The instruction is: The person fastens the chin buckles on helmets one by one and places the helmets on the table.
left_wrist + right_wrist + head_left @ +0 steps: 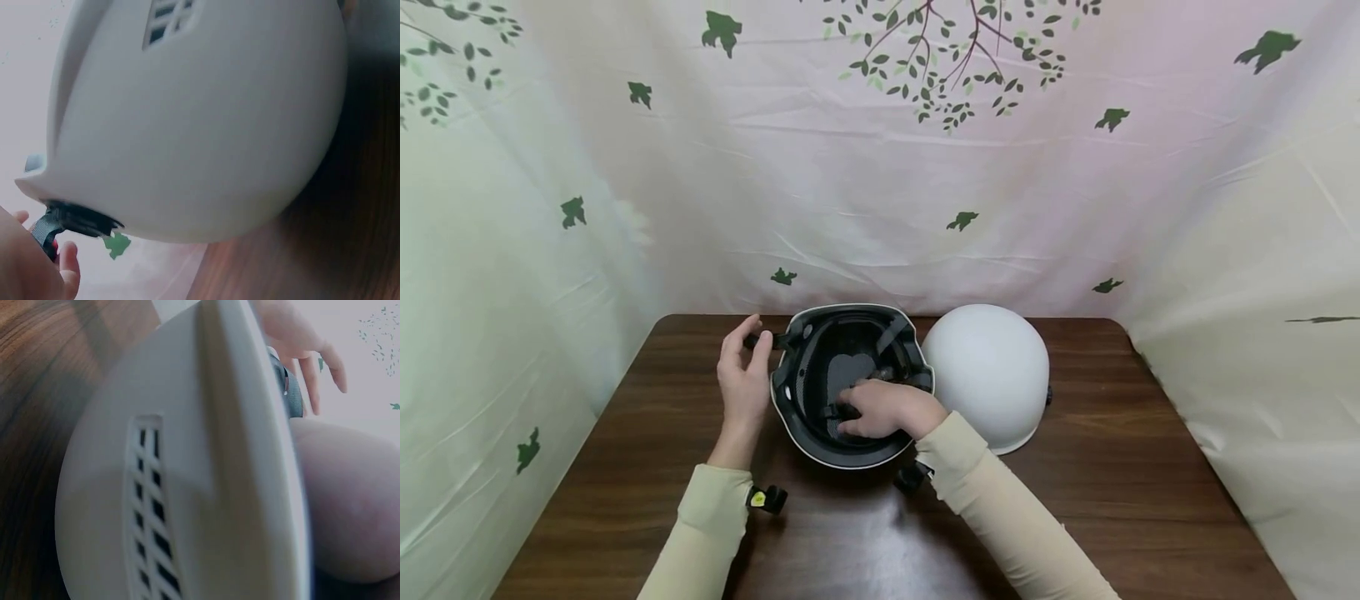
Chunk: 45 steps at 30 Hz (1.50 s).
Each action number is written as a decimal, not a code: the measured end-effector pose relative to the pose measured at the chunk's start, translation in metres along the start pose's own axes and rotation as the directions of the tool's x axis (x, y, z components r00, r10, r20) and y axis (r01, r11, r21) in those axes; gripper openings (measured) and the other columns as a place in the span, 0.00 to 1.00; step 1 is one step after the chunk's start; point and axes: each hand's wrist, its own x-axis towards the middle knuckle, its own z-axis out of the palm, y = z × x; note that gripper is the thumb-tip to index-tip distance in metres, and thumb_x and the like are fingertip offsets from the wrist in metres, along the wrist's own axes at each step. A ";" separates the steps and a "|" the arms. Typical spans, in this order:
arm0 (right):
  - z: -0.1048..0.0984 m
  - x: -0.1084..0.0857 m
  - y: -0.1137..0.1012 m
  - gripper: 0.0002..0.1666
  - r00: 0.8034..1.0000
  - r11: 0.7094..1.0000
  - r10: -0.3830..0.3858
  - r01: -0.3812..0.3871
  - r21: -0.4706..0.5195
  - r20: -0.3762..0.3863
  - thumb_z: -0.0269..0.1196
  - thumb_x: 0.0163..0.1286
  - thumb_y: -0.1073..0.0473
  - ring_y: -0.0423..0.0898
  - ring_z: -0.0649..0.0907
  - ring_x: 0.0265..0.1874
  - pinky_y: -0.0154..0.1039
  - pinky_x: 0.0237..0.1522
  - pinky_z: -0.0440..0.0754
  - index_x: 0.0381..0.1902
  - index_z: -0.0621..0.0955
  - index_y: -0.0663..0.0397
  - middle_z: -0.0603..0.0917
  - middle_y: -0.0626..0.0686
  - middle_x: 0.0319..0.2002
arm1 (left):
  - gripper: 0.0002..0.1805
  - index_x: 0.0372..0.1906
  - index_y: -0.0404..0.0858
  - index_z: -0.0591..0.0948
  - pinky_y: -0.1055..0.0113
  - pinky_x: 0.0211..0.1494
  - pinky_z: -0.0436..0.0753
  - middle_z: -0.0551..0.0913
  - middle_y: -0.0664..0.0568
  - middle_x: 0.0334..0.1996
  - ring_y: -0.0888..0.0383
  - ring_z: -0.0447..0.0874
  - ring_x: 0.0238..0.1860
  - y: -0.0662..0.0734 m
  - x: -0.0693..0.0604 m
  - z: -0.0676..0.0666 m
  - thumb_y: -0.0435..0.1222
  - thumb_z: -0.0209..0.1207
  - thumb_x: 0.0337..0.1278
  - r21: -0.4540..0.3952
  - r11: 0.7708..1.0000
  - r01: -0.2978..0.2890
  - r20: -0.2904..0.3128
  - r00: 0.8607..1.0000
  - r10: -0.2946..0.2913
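Cream sleeves (1007, 500) filled the bottom of the head view, below an upturned white helmet (850, 458) at centre on a wooden table (1112, 467). Left of it, the left hand (742, 383) had thumb and fingers curled round a black chin strap (782, 341). The right hand (883, 408), inside the helmet, pinched a black strap end (839, 411). Another white helmet (988, 375) sat dome-up, right of centre.

Head: above the near side of the upturned helmet (831, 450), facing forward and down into it; farthest back.
Left wrist: close in at the helmet's near-left, facing its outer side, tipped sideways.
Right wrist: close in at the helmet's near-right, facing its outer side, tipped the other way.
Wrist views share: the helmet's outside, the counter (1075, 500).
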 end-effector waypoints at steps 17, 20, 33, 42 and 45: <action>-0.002 0.001 -0.002 0.32 0.997 0.998 0.059 -0.060 -0.001 -0.055 0.63 0.78 0.42 0.53 0.75 0.69 0.47 0.69 0.76 0.72 0.77 0.52 0.84 0.54 0.63 | 0.15 0.56 0.29 0.87 0.72 0.47 0.79 0.88 0.35 0.52 0.51 0.84 0.50 0.019 0.000 0.011 0.22 0.60 0.70 0.000 0.991 -0.134 0.011 0.991 0.134; -0.003 0.001 -0.002 0.33 0.994 0.995 0.095 -0.095 0.004 -0.056 0.64 0.77 0.42 0.52 0.76 0.67 0.47 0.64 0.79 0.72 0.77 0.53 0.84 0.55 0.61 | 0.16 0.57 0.30 0.87 0.75 0.46 0.80 0.85 0.37 0.56 0.46 0.83 0.52 0.015 0.002 0.010 0.21 0.61 0.68 -0.004 0.985 -0.172 0.043 0.984 0.172; -0.011 -0.002 -0.003 0.19 0.983 0.991 0.092 -0.106 -0.079 -0.159 0.75 0.66 0.63 0.47 0.79 0.52 0.39 0.50 0.83 0.54 0.85 0.52 0.84 0.52 0.46 | 0.16 0.52 0.24 0.87 0.81 0.46 0.81 0.80 0.36 0.59 0.52 0.84 0.44 0.021 0.007 0.015 0.22 0.71 0.59 0.067 0.966 -0.248 0.066 0.968 0.244; -0.010 -0.005 0.001 0.04 0.931 0.999 0.040 -0.048 -0.013 -0.363 0.72 0.70 0.63 0.48 0.79 0.42 0.40 0.42 0.83 0.33 0.89 0.50 0.82 0.50 0.35 | 0.12 0.51 0.30 0.87 0.85 0.34 0.75 0.89 0.41 0.45 0.51 0.84 0.30 0.024 0.002 0.018 0.24 0.68 0.64 0.274 0.831 -0.484 0.202 0.874 0.443; -0.010 -0.007 0.001 0.06 0.906 0.998 0.054 -0.063 -0.008 -0.419 0.71 0.71 0.61 0.46 0.82 0.41 0.42 0.41 0.84 0.32 0.89 0.45 0.84 0.47 0.35 | 0.13 0.52 0.32 0.88 0.75 0.31 0.75 0.90 0.43 0.43 0.52 0.78 0.27 0.027 0.004 0.019 0.25 0.69 0.63 0.323 0.773 -0.546 0.249 0.837 0.487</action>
